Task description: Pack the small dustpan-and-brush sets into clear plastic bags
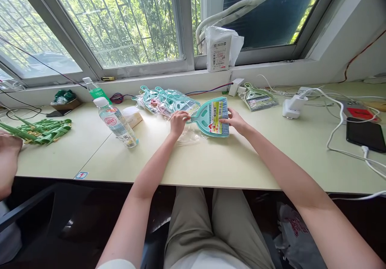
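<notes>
A small teal dustpan with a brush [208,118] is held just above the table, a yellow printed label across its front. My left hand [179,123] pinches the end of its handle. At the bristle side, my right hand [237,121] grips the edge, thumb and fingers on the label and bristles. Beneath the set lies a crumpled clear plastic bag [189,136]. Behind my left hand is a pile of similar teal sets [163,100] in clear wrapping. A green wrapped set [258,98] lies farther right at the back.
Left of my hands are a clear bottle [116,122] and a green-labelled bottle [95,91]. Green strips [45,131] lie at the far left, near another person's hand [9,144]. On the right are a white charger [292,106], cables and a black phone [365,134]. A wrapped box [219,54] stands on the sill.
</notes>
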{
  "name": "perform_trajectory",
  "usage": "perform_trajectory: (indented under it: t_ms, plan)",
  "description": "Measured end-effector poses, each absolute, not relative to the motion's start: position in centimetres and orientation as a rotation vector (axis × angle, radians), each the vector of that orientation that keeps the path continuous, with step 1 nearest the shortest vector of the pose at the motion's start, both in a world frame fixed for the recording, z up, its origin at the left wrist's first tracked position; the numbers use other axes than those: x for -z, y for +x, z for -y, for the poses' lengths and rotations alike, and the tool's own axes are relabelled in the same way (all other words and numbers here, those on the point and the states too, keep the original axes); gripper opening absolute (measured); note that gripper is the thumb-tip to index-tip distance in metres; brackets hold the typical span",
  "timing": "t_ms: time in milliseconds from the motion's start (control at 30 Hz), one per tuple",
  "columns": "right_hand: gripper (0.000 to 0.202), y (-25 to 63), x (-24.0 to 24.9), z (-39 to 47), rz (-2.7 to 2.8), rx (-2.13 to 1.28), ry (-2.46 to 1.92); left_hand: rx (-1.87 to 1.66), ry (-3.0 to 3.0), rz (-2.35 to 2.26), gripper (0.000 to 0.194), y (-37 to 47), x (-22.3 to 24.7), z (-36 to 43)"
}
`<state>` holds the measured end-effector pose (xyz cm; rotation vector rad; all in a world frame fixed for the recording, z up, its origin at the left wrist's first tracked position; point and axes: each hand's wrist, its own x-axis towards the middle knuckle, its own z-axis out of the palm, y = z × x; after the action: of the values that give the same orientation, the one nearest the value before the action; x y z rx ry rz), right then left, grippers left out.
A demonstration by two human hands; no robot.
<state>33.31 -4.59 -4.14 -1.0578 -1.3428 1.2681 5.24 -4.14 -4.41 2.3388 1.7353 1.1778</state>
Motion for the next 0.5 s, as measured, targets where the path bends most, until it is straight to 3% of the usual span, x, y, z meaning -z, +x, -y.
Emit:
perform_trajectory:
  t_ms: [133, 367, 500]
  plan:
    - [0.061, 33.4, 4.1, 4.7, 1.351, -1.309, -1.065, -1.171, 2.318, -1.663, 0.013, 4.7, 4.2, 3.9]
    - [0.057, 32.6, 3.5, 5.4, 1.382, -1.356, -1.112, -1.65, 1.976, -1.457, 0.004, 5.2, 2.9, 4.3]
    - [0.058, 30.2, 3.8, 6.7, 1.407, -1.407, -0.995, -1.702, 1.816, -1.443, 0.005, 6.8, 2.6, 5.0]
